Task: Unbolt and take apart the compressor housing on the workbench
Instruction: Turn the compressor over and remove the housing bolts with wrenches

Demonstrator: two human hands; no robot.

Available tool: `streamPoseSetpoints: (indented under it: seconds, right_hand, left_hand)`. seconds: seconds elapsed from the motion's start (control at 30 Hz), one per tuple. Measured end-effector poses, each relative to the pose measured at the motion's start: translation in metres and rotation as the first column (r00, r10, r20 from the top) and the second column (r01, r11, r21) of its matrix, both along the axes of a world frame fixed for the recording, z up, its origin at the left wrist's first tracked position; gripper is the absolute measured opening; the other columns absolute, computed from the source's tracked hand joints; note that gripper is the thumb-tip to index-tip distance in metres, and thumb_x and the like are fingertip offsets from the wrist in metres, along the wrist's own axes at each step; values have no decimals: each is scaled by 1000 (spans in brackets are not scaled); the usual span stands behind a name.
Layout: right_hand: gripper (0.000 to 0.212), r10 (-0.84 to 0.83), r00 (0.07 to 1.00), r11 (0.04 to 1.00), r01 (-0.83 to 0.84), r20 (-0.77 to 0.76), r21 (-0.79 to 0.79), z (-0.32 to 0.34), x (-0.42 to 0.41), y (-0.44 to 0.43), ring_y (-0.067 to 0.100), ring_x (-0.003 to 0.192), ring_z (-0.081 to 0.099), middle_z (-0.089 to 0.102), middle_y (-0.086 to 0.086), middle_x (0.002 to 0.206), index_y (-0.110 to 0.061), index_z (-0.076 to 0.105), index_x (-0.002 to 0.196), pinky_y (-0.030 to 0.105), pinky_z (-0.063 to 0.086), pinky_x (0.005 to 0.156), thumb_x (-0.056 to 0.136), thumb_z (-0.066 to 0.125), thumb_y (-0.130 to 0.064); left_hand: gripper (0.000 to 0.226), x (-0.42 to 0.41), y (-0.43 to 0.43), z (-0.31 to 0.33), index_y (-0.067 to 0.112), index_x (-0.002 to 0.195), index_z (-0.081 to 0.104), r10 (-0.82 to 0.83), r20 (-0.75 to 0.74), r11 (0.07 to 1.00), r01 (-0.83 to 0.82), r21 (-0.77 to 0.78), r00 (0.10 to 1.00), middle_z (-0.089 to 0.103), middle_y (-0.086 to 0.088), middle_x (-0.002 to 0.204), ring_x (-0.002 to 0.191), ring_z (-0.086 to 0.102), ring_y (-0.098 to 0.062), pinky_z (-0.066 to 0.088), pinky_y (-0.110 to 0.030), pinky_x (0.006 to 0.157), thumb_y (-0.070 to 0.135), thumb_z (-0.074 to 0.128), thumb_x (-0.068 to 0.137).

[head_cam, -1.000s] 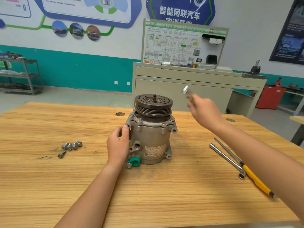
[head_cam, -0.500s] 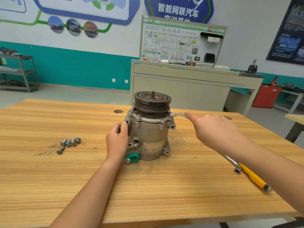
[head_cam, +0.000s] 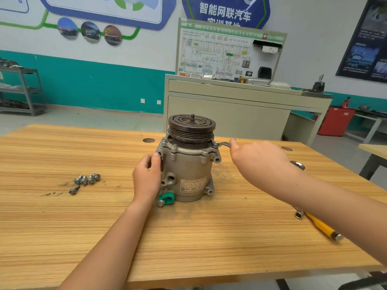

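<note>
Head view, left hand [head_cam: 146, 178] gripping ribbed cast-metal compressor [head_cam: 188, 170], right hand [head_cam: 261, 162] holding bent steel wrench [head_cam: 222, 144]

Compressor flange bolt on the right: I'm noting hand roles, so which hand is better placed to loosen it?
Right. The right hand holds the wrench, whose end sits on the compressor at its upper right flange; the left hand braces its left side.

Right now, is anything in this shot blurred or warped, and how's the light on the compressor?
Head view: wide-angle lens bends the workbench edge and back wall; light is soft and even, only faint shadows beside the compressor; its label is mostly too small to read; the wrench looks slightly soft.
</note>
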State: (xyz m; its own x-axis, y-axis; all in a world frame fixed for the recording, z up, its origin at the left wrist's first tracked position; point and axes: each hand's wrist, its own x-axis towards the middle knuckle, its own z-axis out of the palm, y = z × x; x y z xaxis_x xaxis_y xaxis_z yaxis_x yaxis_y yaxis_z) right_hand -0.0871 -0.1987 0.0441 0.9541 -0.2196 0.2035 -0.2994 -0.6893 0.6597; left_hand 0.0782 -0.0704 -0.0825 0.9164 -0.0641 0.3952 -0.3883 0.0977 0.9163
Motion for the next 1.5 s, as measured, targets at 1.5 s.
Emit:
streamPoseSetpoints:
  seconds: [1.5]
  right_hand:
    - [72, -43, 999, 998, 43, 19, 40, -3, 0, 26, 17, 45, 30, 34, 6, 57, 6, 2, 144, 27, 19, 37, 83, 41, 11]
  left_hand:
    - [32, 1, -1, -1, 13, 74, 59, -18, -25, 1000, 18, -20, 1000, 53, 3, 67, 53, 44, 4, 36, -14, 51, 28, 44, 97]
